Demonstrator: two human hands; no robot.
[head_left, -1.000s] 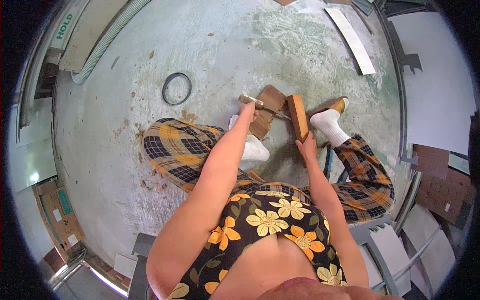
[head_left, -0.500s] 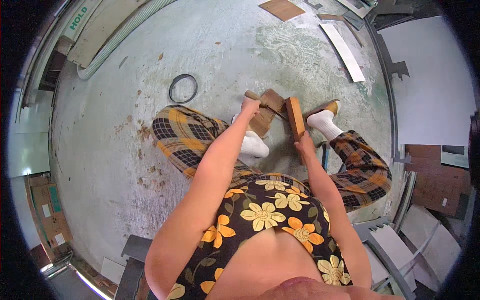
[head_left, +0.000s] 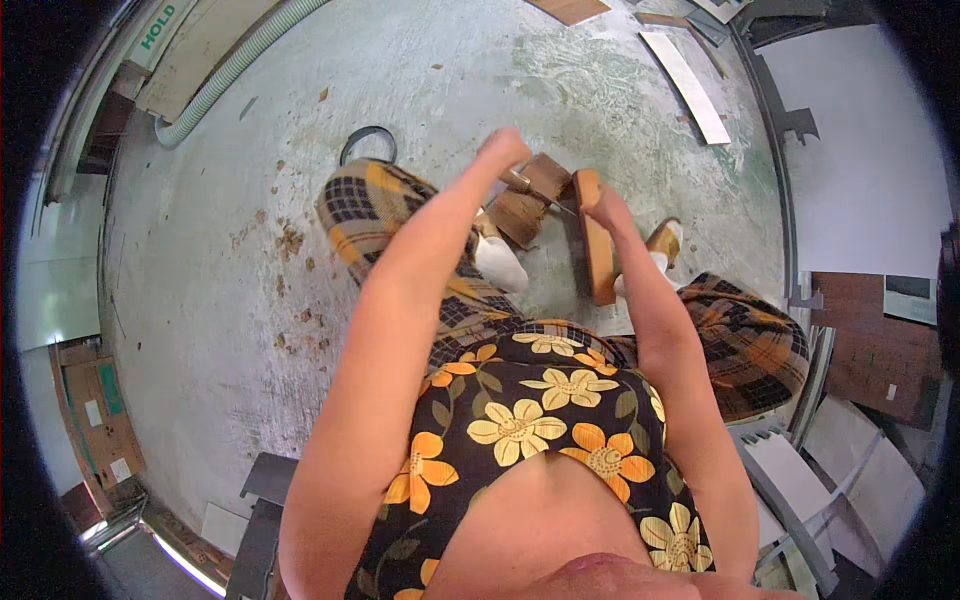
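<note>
My left hand (head_left: 505,152), slightly blurred, is closed at the handle of a wooden-handled tool (head_left: 520,183) with a thin metal shaft. The shaft slants right and meets the side of a reddish-brown wooden block (head_left: 597,255); its tip is hard to make out. Around the upper part of that block my right hand (head_left: 608,207) is closed, its fingers partly hidden. Beneath the tool lies a rough-edged brown wood piece (head_left: 522,217), between my feet.
A black ring (head_left: 369,132) lies on the concrete floor beyond my left knee. Farther off are a white strip (head_left: 685,88) and a brown board (head_left: 568,10). A ribbed hose (head_left: 235,78) runs along the far left. Boxes and panels line both sides.
My left hand has moved up and away, toward the handle's end. The right hand has shifted from the block's near part to its upper part, and the block's near end now shows.
</note>
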